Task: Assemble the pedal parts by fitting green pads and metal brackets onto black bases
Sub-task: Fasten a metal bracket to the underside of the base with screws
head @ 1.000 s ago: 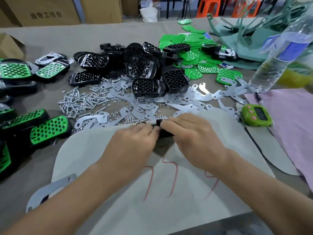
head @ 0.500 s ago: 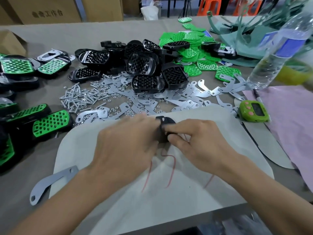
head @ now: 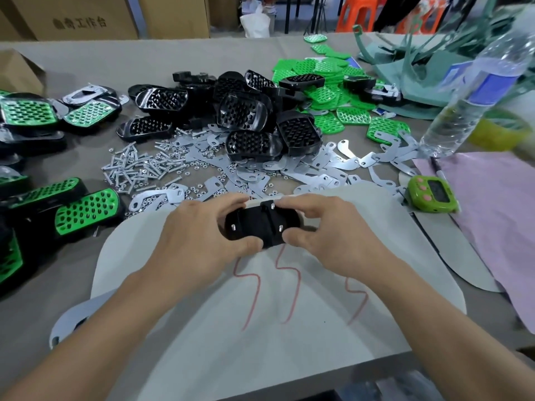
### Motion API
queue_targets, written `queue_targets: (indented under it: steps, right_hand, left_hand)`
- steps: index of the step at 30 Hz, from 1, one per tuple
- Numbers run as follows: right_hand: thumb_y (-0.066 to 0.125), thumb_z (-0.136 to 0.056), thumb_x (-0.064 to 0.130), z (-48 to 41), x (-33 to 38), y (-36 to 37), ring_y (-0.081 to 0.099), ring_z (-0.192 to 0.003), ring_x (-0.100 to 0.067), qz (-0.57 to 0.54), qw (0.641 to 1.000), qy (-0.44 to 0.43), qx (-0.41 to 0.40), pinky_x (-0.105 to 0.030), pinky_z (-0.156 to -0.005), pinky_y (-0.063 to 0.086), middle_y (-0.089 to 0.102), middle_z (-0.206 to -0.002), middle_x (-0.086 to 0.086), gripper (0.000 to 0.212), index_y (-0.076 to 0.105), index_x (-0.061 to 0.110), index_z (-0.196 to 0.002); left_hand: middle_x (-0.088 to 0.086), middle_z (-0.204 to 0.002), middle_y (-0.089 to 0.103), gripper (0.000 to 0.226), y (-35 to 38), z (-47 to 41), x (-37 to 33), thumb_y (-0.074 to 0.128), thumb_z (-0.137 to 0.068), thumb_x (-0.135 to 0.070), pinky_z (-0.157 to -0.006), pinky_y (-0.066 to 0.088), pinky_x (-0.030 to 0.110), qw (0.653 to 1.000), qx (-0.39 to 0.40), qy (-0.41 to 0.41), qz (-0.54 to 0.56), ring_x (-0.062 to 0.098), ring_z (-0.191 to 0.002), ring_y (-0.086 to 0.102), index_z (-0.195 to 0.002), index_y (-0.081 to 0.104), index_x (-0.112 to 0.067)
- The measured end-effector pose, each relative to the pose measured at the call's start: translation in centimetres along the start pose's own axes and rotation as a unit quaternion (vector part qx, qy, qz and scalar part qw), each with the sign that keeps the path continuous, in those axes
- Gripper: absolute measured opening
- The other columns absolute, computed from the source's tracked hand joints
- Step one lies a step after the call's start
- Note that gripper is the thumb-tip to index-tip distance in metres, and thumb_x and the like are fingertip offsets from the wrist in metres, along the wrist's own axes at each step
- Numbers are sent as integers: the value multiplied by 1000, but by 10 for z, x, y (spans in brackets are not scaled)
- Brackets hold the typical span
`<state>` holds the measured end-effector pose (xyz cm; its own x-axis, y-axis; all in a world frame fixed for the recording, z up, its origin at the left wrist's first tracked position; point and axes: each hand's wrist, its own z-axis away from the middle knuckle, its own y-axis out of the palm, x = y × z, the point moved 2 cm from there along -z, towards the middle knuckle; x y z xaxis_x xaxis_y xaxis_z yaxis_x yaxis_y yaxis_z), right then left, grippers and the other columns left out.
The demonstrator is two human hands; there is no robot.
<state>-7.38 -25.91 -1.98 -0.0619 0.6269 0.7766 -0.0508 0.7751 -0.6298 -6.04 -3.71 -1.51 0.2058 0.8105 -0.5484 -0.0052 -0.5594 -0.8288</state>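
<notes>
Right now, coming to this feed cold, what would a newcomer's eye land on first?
First, the centre: the left hand and right hand grip a black base, bolt tips poking up, over the pale mat. Behind them lies a heap of black bases, with bright green pads to its far right and shiny metal brackets spilled in front. Finished green-topped pedals line the left edge.

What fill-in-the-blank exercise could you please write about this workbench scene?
The left hand and right hand grip one ___ base.
___ screw tips stick up from it.
The timer on the right is ___.
Answers: black; three; green.
</notes>
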Motion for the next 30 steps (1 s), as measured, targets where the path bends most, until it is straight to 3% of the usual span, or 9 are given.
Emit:
queue_targets:
  steps: [4, 7, 11, 13, 16, 18, 22, 26, 30]
  right_hand:
    - [77, -85, 19, -7, 5, 11, 44, -136, -7, 62, 997, -29, 37, -32, -116, 35, 55, -146, 10, 58, 61, 39, -137]
    - [78, -85, 17, -18, 11, 16, 28, -142, -2, 65, 995, -59, 36, -11, -117, 16, 52, -151, 7, 56, 63, 33, -137]
    - [75, -88, 15, -34, 12, 8, 13, -152, -1, 80, 990, -57, 98, -20, -120, 13, 44, -156, 15, 57, 60, 43, -136]
    - [75, -89, 14, -39, 13, 5, 14, -151, -1, 75, 989, -59, 116, -13, -114, 12, 45, -156, 13, 58, 60, 45, -135]
    - [76, -86, 15, -46, 16, -2, 37, -140, 2, 88, 978, -61, 181, -11, -107, 23, 54, -145, 17, 55, 64, 43, -132]
    - [78, -83, 12, -52, 13, -20, 62, -116, 4, -5, 990, -16, 137, -22, -101, 45, 72, -121, 18, 42, 75, 36, -117]
    - [78, -81, 22, -74, 0, -49, 70, -73, -7, 95, 987, 56, -118, -24, -72, 55, 75, -71, 9, 7, 78, 27, -77]
    - [80, -77, 28, -87, 1, -29, 67, -77, -22, 213, 973, 62, -65, -33, -73, 56, 72, -72, 2, 9, 73, 22, -76]
    - [72, -86, 22, -92, 5, -24, 66, -83, -29, 294, 953, 35, -60, -36, -73, 54, 73, -81, -4, 10, 68, 27, -77]
  left_hand:
    - [-11, -71, 70, 51, 8, 16, -16, 54, -65, -76, -73, 28, 33, 984, -110, 5, -137, 22, -72, 41, -93, 67, -36]
    - [-7, -53, 63, 43, 12, 24, -24, 53, -72, -70, -73, 27, 33, 968, -184, 74, -152, 20, -58, 33, -84, 63, -30]
    - [-22, -89, 77, 72, 6, 30, -10, 53, -69, -79, -79, 27, 25, 985, -167, 10, -51, 1, -80, 19, -129, 65, -42]
    - [-27, -121, 71, 94, 6, 25, -3, 53, -63, -86, -93, 36, 29, 994, -91, -25, -48, 5, -95, 40, -149, 44, -49]
    - [-33, -155, 41, 114, 5, 5, 5, 73, -57, -75, -112, 40, 37, 987, 88, -30, 132, 2, -141, 44, -154, 16, -61]
    - [-44, -139, 49, 103, 4, -4, 9, 82, -57, -57, -114, 40, 28, 975, 133, 0, 178, -18, -132, 43, -146, 33, -66]
    - [-40, -117, 59, 90, 5, -6, 10, 75, -46, -70, -92, 38, 5, 990, 90, -6, 109, -17, -112, 52, -131, 45, -74]
    - [-24, -110, 67, 89, 7, 1, -3, 59, -45, -85, -75, 39, 28, 999, -4, -32, -15, 15, -105, 60, -131, 47, -66]
    - [-21, -102, 70, 88, 8, 4, -13, 45, -46, -90, -69, 32, 31, 995, -35, -54, -76, 16, -93, 62, -131, 45, -64]
